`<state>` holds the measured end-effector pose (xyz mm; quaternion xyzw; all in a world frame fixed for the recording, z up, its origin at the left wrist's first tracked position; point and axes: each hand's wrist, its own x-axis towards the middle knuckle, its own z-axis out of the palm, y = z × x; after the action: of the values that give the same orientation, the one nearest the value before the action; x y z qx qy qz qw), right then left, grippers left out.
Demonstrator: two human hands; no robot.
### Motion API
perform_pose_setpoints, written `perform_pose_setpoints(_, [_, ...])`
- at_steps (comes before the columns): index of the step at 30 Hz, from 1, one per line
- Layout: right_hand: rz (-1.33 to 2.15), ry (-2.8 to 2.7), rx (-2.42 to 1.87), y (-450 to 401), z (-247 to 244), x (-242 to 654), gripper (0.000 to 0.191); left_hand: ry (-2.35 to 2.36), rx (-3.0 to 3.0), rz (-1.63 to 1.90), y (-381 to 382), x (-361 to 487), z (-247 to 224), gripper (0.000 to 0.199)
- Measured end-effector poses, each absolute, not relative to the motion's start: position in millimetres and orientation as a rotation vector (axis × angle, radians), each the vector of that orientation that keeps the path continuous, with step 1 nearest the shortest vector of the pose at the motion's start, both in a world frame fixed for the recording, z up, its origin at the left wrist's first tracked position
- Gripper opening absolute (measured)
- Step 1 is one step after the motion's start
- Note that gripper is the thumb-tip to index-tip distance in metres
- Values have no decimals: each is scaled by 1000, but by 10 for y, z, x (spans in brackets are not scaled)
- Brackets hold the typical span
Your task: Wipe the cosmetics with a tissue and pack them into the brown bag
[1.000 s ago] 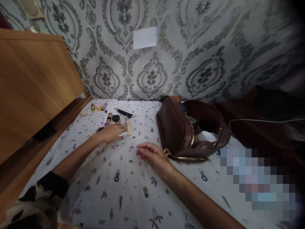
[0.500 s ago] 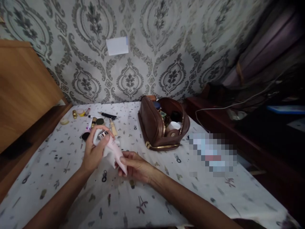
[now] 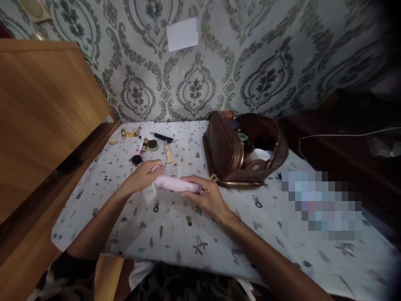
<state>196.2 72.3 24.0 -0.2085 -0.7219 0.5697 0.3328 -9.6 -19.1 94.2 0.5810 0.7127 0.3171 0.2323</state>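
Note:
A pale pink squeeze tube (image 3: 175,184) lies almost level between my hands above the table. My left hand (image 3: 144,177) is closed round its cap end, which the fingers hide. Something white and soft, like a tissue (image 3: 149,194), hangs below that hand. My right hand (image 3: 208,194) grips the tube's flat end between thumb and fingers. Just beyond my left hand lie a dark brush (image 3: 137,159), a round jar with a dark lid (image 3: 153,145) and a beige tube (image 3: 168,152).
A brown leather bag (image 3: 224,152) stands unzipped at the right, with several items inside, a white round one (image 3: 260,155) among them. Small cosmetics and a black pen-like item (image 3: 163,137) lie at the back left. A blurred-out object (image 3: 319,200) is on the right. A wooden cabinet (image 3: 40,117) borders the left.
The pink tube has turned from steeply slanted to nearly level, and its silver cap is now hidden by my left hand. My view has shifted left and downward.

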Motion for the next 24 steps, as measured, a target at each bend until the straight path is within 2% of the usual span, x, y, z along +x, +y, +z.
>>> perform_pose_setpoints(3, [1489, -1878, -534, 660, 221, 1944, 29, 1952, 1386, 1068, -150, -96, 830, 36])
perform_pose_setpoints(10, [2114, -1382, -684, 509, 250, 1835, 38, 1612, 792, 1892, 81, 144, 750, 36])
perform_pose_setpoints(15, [2317, -1014, -717, 418, 249, 1733, 43, 1371, 534, 2229, 206, 266, 815, 32])
perform_pose_setpoints(19, [2279, -915, -726, 361, 200, 1575, 44, 1289, 359, 2282, 241, 395, 751, 42])
perform_pose_setpoints(22, [2211, -859, -694, 380, 179, 1456, 43, 1301, 364, 2137, 208, 540, 610, 53])
perform_pose_setpoints(24, [2159, -867, -691, 410, 169, 1412, 41, 1343, 468, 2049, 163, 618, 498, 52])
